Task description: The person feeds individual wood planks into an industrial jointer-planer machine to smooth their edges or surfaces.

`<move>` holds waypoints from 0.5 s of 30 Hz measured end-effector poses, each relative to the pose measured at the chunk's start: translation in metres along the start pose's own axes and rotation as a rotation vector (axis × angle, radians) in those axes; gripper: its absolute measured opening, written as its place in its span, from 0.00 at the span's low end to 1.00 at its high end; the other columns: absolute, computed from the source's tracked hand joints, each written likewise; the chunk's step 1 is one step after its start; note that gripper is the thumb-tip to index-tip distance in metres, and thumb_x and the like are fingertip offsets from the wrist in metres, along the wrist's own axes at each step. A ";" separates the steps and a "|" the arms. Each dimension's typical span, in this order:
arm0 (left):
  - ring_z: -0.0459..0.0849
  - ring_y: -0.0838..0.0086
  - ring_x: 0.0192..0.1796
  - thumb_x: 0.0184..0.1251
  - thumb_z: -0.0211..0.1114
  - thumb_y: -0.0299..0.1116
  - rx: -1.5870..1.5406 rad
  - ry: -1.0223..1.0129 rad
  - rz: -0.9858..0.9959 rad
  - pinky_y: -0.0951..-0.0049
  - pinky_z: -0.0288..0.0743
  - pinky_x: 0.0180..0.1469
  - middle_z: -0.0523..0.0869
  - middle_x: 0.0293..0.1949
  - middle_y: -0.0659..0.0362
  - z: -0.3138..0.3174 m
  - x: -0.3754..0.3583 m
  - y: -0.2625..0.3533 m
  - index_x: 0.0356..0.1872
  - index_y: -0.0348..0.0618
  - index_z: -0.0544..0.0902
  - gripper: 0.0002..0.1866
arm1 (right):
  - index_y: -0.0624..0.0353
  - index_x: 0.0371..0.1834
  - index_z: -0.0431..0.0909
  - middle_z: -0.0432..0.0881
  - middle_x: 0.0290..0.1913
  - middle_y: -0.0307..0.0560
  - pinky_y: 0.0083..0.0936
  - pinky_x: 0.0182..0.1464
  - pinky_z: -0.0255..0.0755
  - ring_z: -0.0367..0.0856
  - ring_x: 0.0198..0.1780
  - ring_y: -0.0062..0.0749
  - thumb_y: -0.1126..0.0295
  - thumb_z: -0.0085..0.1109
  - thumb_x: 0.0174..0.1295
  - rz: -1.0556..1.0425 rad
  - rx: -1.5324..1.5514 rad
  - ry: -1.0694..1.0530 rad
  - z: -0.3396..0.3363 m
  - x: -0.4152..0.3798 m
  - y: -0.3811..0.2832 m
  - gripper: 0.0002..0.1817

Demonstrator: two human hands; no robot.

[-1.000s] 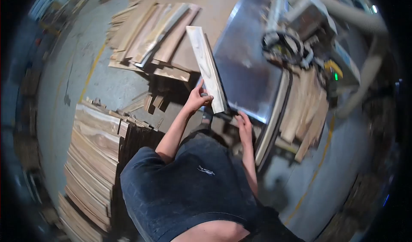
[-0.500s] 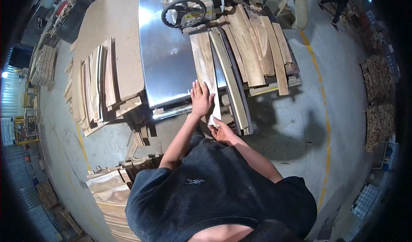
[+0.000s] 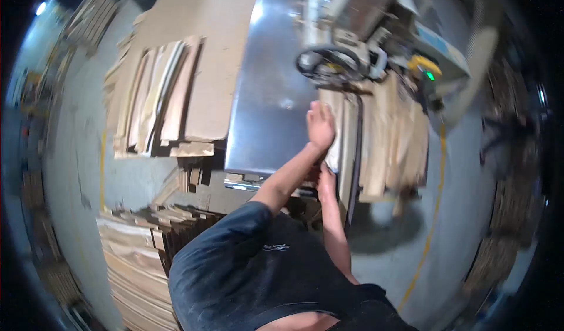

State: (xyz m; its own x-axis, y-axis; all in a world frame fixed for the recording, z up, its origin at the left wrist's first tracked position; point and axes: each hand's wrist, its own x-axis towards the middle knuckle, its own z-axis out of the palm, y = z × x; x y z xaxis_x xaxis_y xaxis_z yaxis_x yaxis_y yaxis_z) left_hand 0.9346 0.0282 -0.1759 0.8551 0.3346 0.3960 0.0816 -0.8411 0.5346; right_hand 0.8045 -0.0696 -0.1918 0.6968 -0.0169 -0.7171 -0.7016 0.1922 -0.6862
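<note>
Two hands: both rest on one pale, long wooden board [image 3: 333,132] in the head view, the only view given.
Left hand [image 3: 321,125]: spread flat, palm down on the board's top face, fingers wide; it grips nothing and seems to press the board down so it lies steady.
Right hand [image 3: 326,181]: at the board's near end, just below the left; whether its fingers close around the end cannot be told through the blur.
Board's place: on the right edge of the shiny grey steel machine table [image 3: 267,108], beside a stack of similar tan planks [image 3: 390,137] to the right.
Board's axis: long axis runs away from the person, far end pointing toward the black round handwheel [image 3: 329,66] on the machine, likely lined up with it.
Surroundings: a flat heap of brown wood strips [image 3: 161,105] lies left of the table; a layered pile of pale boards [image 3: 138,254] stands near the person's left side on the grey concrete floor [image 3: 76,155].
</note>
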 end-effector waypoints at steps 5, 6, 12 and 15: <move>0.65 0.41 0.72 0.67 0.56 0.34 -0.038 0.022 -0.060 0.46 0.60 0.69 0.68 0.67 0.33 0.018 0.039 -0.013 0.64 0.34 0.73 0.25 | 0.54 0.43 0.78 0.83 0.32 0.37 0.19 0.24 0.60 0.78 0.29 0.23 0.50 0.58 0.70 0.048 0.045 -0.039 0.002 0.046 -0.026 0.18; 0.67 0.45 0.71 0.65 0.57 0.33 -0.093 0.039 -0.049 0.49 0.61 0.69 0.71 0.66 0.35 0.012 0.045 -0.016 0.58 0.38 0.79 0.21 | 0.54 0.44 0.78 0.84 0.33 0.38 0.18 0.24 0.61 0.79 0.29 0.23 0.49 0.58 0.70 0.163 0.079 -0.057 0.008 0.048 -0.038 0.19; 0.81 0.49 0.54 0.58 0.64 0.27 -0.450 0.179 0.299 0.54 0.76 0.55 0.82 0.51 0.41 -0.109 0.119 -0.163 0.43 0.38 0.85 0.12 | 0.55 0.49 0.74 0.85 0.37 0.38 0.15 0.21 0.63 0.81 0.30 0.23 0.42 0.53 0.70 0.198 -0.076 0.068 0.039 0.070 -0.084 0.25; 0.83 0.53 0.42 0.56 0.68 0.30 0.003 0.321 0.040 0.56 0.76 0.56 0.84 0.40 0.47 -0.194 0.130 -0.314 0.38 0.40 0.86 0.09 | 0.55 0.50 0.74 0.84 0.37 0.38 0.14 0.21 0.63 0.81 0.31 0.22 0.42 0.52 0.71 0.165 -0.071 0.049 0.051 0.084 -0.097 0.25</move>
State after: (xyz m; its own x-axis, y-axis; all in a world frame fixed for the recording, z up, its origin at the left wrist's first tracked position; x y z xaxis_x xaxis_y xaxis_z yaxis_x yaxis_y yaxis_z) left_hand 0.9209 0.4190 -0.1472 0.6522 0.4182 0.6323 0.0534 -0.8573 0.5120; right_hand 0.9388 -0.0395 -0.1792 0.5646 -0.0386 -0.8245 -0.8158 0.1261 -0.5645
